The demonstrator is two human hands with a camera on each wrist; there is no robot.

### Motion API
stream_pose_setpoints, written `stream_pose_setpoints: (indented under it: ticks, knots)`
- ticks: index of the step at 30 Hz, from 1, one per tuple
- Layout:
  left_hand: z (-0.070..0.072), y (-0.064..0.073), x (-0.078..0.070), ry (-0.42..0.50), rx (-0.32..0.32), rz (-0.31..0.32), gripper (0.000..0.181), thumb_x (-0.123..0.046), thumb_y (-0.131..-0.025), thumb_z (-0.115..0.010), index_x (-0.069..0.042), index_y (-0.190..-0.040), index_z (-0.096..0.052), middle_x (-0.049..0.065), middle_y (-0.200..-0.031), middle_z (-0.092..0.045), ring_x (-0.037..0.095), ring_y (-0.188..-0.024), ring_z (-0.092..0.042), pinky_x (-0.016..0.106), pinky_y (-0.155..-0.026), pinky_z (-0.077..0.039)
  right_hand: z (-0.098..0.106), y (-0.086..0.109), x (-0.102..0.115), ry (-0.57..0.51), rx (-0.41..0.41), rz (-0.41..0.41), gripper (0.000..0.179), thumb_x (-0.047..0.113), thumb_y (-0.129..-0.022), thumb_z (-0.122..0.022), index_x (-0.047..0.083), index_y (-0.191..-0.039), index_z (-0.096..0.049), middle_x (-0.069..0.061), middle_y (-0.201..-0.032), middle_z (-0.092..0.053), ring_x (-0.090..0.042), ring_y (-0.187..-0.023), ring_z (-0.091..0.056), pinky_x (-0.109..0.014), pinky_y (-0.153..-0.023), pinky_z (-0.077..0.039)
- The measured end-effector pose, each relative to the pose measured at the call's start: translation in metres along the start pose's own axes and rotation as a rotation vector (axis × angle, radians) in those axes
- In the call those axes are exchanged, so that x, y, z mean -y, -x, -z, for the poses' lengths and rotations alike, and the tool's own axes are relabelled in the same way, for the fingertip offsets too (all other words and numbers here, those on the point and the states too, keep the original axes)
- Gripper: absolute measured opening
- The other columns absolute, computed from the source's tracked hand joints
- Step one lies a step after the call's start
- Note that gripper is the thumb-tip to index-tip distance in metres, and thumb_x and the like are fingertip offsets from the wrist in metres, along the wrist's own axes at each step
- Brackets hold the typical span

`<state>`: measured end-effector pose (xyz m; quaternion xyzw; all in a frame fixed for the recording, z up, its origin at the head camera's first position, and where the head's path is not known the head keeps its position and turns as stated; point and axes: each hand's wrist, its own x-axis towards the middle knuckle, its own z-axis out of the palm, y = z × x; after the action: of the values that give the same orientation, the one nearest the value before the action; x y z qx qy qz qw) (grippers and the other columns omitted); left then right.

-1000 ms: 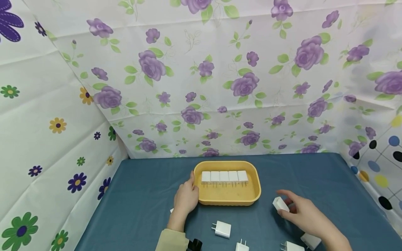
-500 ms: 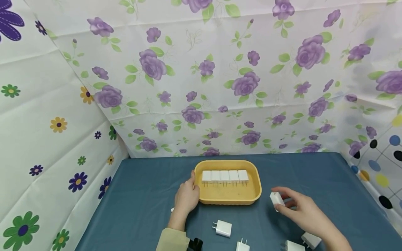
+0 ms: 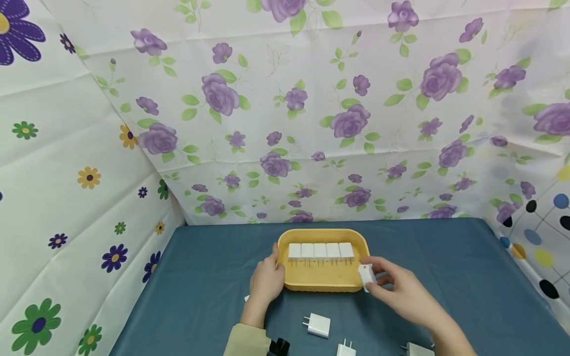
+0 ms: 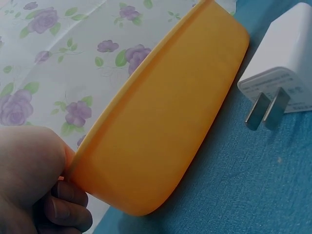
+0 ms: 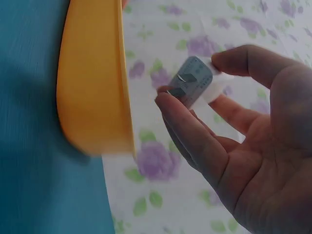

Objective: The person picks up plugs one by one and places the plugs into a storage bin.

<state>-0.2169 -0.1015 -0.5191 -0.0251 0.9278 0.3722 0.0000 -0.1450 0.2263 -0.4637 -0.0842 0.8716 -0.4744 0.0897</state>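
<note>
A yellow tray (image 3: 325, 285) holds a row of several white charger plugs (image 3: 320, 250), their prongs pointing toward the near side. At the tray's left end my left hand (image 3: 267, 280) grips its wall, the index finger along the rim; the left wrist view shows the other fingers curled beside the wall. Between thumb and fingertips, my right hand (image 3: 398, 287) pinches a white charger plug (image 3: 367, 277) in front of the tray's right rim. In the right wrist view the held plug's pronged face (image 5: 191, 80) is visible, slightly blurred, above rim height.
On the blue tablecloth lie more charger plugs: one (image 3: 318, 325) in front of the tray, another (image 3: 346, 350) at the bottom edge, and one (image 3: 418, 350) beneath the right forearm. A plug partly hidden by the left wrist shows closely in the left wrist view (image 4: 282, 58). Flowered sheets enclose the table.
My right hand has carried the pinched charger plug leftward, from right of the tray to its right rim. The left hand keeps its hold. The view has shifted slightly.
</note>
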Motion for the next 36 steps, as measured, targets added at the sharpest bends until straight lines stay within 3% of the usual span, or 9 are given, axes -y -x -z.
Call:
stream_pose_setpoints:
  ticks: [5, 8, 15, 23, 26, 28, 30, 34, 36]
  knots:
    - [0.0, 0.0, 0.0, 0.01, 0.006, -0.005, 0.062, -0.012, -0.105, -0.054, -0.005, -0.165, -0.04, 0.008, -0.073, -0.059, 0.022, -0.051, -0.043, 0.038, -0.052, -0.032, -0.021, -0.022, 0.011, -0.01, -0.003, 0.06, 0.05, 0.035, -0.1, -0.077, 0.022, -0.147, -0.063, -0.01, -0.123, -0.067, -0.017, -0.095, -0.07, -0.034, -0.074, -0.058]
    - [-0.001, 0.0, 0.0, 0.011, 0.008, -0.011, 0.063, -0.011, -0.105, -0.054, -0.005, -0.165, -0.04, 0.013, -0.077, -0.063, 0.022, -0.051, -0.042, 0.038, -0.052, -0.032, -0.033, -0.032, 0.014, -0.026, 0.002, 0.077, 0.048, 0.034, -0.101, -0.077, 0.022, -0.145, -0.064, -0.01, -0.12, -0.068, -0.018, -0.095, -0.071, -0.033, -0.076, -0.058]
    - [0.001, 0.0, -0.001, 0.012, 0.012, -0.011, 0.063, -0.011, -0.105, -0.054, -0.004, -0.165, -0.039, 0.012, -0.07, -0.057, 0.022, -0.05, -0.04, 0.039, -0.052, -0.031, -0.059, -0.052, 0.019, -0.084, -0.01, 0.047, 0.047, 0.037, -0.099, -0.079, 0.026, -0.143, -0.066, -0.005, -0.117, -0.069, -0.019, -0.095, -0.07, -0.037, -0.078, -0.057]
    - [0.002, 0.0, 0.0, 0.001, 0.012, -0.019, 0.062, -0.012, -0.105, -0.053, -0.005, -0.166, -0.039, 0.011, -0.068, -0.056, 0.023, -0.05, -0.041, 0.039, -0.051, -0.031, -0.094, -0.08, 0.022, -0.073, -0.083, 0.044, 0.045, 0.032, -0.098, -0.08, 0.015, -0.138, -0.069, -0.002, -0.099, -0.067, -0.017, -0.084, -0.067, -0.036, -0.072, -0.056]
    - [0.002, 0.0, 0.001, -0.014, 0.007, -0.031, 0.061, -0.012, -0.105, -0.055, -0.004, -0.164, -0.042, 0.021, -0.096, -0.074, 0.029, -0.064, -0.061, 0.042, -0.055, -0.04, -0.108, -0.085, 0.027, -0.043, -0.086, 0.036, 0.044, 0.031, -0.098, -0.08, 0.013, -0.137, -0.07, -0.002, -0.097, -0.066, -0.018, -0.085, -0.064, -0.037, -0.071, -0.054]
    - [0.003, -0.001, 0.002, -0.027, 0.002, -0.039, 0.061, -0.012, -0.104, -0.056, -0.004, -0.163, -0.044, 0.024, -0.122, -0.074, 0.034, -0.083, -0.071, 0.047, -0.062, -0.048, -0.116, -0.089, 0.03, -0.02, -0.069, 0.039, 0.046, 0.033, -0.098, -0.079, 0.012, -0.138, -0.069, -0.002, -0.096, -0.065, -0.019, -0.081, -0.062, -0.038, -0.068, -0.052]
    - [0.003, -0.001, 0.003, -0.033, -0.009, -0.05, 0.06, -0.012, -0.104, -0.057, -0.003, -0.162, -0.046, 0.023, -0.136, -0.07, 0.034, -0.093, -0.073, 0.049, -0.067, -0.051, -0.123, -0.093, 0.035, 0.009, -0.057, 0.044, 0.047, 0.034, -0.098, -0.079, 0.011, -0.138, -0.068, -0.002, -0.093, -0.064, -0.019, -0.075, -0.06, -0.037, -0.065, -0.05]
    - [0.002, -0.002, 0.004, -0.016, -0.006, -0.052, 0.061, -0.012, -0.104, -0.056, -0.003, -0.163, -0.045, 0.021, -0.102, -0.075, 0.028, -0.067, -0.063, 0.044, -0.056, -0.043, -0.136, -0.1, 0.041, 0.076, -0.048, 0.035, 0.048, 0.036, -0.098, -0.078, 0.008, -0.136, -0.067, -0.003, -0.076, -0.058, -0.017, -0.057, -0.051, -0.034, -0.054, -0.042]
    - [0.001, -0.002, 0.004, -0.006, -0.003, -0.053, 0.061, -0.012, -0.104, -0.055, -0.003, -0.163, -0.043, 0.015, -0.078, -0.066, 0.024, -0.054, -0.051, 0.04, -0.05, -0.035, -0.142, -0.101, 0.042, 0.117, -0.057, 0.019, 0.048, 0.035, -0.098, -0.079, 0.006, -0.134, -0.067, -0.003, -0.069, -0.055, -0.016, -0.052, -0.048, -0.033, -0.052, -0.038]
